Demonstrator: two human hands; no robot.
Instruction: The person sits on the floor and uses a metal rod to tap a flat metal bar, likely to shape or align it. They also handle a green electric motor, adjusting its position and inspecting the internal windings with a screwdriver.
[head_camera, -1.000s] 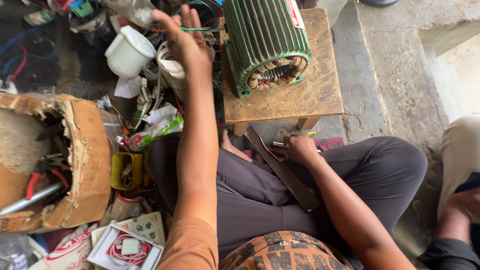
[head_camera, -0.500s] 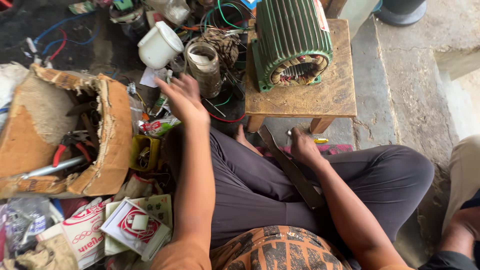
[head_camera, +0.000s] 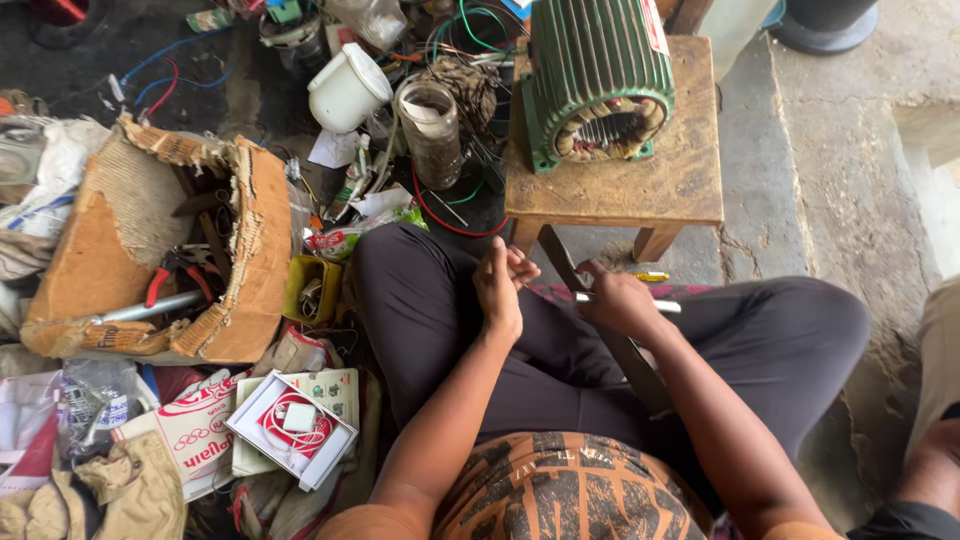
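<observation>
While right hand (head_camera: 618, 300) grips rod (head_camera: 660, 306), torn brown carton (head_camera: 250, 260) left

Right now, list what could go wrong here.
The right hand grips a thin metal tool close to the left hand; a slip might jab it. The green motor stator sits near the wooden stool edge and could tip. Loose wires beside the knee may snag.
</observation>
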